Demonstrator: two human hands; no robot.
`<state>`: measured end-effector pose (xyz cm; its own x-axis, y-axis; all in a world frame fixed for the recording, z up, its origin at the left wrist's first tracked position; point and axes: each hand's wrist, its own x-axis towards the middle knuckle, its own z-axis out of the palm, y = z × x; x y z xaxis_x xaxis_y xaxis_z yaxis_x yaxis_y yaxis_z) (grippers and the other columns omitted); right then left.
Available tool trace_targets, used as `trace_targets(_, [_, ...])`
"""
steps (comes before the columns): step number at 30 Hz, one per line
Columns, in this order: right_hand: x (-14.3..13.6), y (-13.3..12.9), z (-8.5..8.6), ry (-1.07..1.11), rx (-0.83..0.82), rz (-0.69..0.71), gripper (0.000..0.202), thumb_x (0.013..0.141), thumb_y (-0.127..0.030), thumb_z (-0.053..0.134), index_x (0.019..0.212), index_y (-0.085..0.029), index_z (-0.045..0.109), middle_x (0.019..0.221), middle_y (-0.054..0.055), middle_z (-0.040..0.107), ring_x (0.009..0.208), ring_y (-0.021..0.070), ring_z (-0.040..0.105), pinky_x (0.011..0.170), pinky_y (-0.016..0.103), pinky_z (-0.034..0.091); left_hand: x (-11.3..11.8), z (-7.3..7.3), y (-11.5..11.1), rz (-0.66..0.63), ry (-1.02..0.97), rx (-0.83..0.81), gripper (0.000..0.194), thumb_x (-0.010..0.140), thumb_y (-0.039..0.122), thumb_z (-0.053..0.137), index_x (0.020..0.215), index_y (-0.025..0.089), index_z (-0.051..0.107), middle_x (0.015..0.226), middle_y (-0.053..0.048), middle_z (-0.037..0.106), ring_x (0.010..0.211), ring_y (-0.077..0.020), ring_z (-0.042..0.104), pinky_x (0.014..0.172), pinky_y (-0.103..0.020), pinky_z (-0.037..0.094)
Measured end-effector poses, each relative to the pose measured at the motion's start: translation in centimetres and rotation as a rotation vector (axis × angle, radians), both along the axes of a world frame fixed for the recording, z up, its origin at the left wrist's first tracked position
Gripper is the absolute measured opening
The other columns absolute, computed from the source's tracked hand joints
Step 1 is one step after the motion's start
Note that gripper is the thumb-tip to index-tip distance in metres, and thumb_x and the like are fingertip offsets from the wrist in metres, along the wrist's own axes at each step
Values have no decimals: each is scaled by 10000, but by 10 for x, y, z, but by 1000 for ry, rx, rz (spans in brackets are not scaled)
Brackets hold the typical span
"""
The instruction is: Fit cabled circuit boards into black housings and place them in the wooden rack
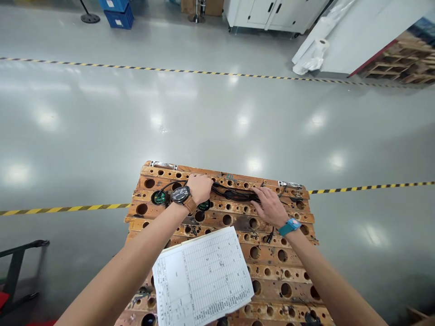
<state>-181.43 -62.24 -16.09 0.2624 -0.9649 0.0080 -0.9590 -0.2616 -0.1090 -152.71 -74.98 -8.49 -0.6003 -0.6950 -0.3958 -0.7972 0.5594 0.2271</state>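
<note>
1. If the board is read as a clock with 12 farthest from the person, the shiny grey floor (204,127) spreads all round, crossed by striped tape (170,69).
2. A white cabinet (272,13) stands well off, between 12 and 1 o'clock.
3. The wooden board (268,256), full of round holes, lies in front of the person.
4. Blue bins (118,17) are stacked far off at 11 o'clock.
5. A sheaf of printed paper (207,276) lies on the board toward 7 o'clock, marked with handwriting.
6. The black cable bundle (234,194) lies along the board's far part, between 12 and 1 o'clock, running from one hand to the other.
7. The left hand (200,187), at 11 o'clock, has its fingers curled in at the bundle's near-left end; their tips are hidden, so how firmly they hold cannot be told.
8. The right hand (271,206), at 2 o'clock, reaches over the bundle's other end, thumb and fingers slightly apart around it; whether they grip or merely rest cannot be told.
9. A dark-faced watch (181,194) sits on the left wrist, a teal band (290,226) on the right.
10. A round green part (159,197) rests at 10 o'clock, its cable arching toward the left hand; another green part (204,205) shows just beside that hand.
</note>
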Motion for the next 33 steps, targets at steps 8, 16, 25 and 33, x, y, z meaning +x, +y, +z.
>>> trace_targets(8, [-44, -2, 16, 167, 118, 61, 212, 892, -135, 472, 1016, -135, 644, 983, 166, 633, 1010, 320, 571, 895, 446, 500, 0, 2, -2, 5, -48, 14, 315, 845, 36, 523, 1000, 153, 770, 1057, -183, 757, 1014, -314, 729, 850, -391, 564])
trace_targets(16, [-60, -20, 41, 261, 93, 58, 425, 957, -70, 302, 1212, -164, 628, 1053, 158, 633, 728, 230, 547, 634, 356, 435, 4, -2, 0, 34, -2, 19, 318, 879, 75, 498, 1059, 149, 750, 1067, -170, 759, 1028, -316, 719, 881, -416, 559])
trace_targets(25, [-31, -3, 23, 73, 53, 84, 437, 956, -379, 491, 1284, -109, 596, 1189, 214, 652, 1120, 370, 583, 947, 528, 482, 91, 27, 9, 357, 445, -248, 364, 1030, 291, 370, 1224, 146, 642, 1271, -120, 702, 1208, -240, 632, 1072, -400, 496])
trace_targets(33, [116, -26, 72, -225, -177, 185, 416, 1014, -316, 471, 1364, -105, 547, 1259, 180, 649, 1199, 305, 551, 1076, 503, 442, 136, 13, 64, 501, 167, -312, 471, 940, 370, 581, 1333, 118, 525, 1265, -189, 631, 1189, -355, 613, 991, -493, 539])
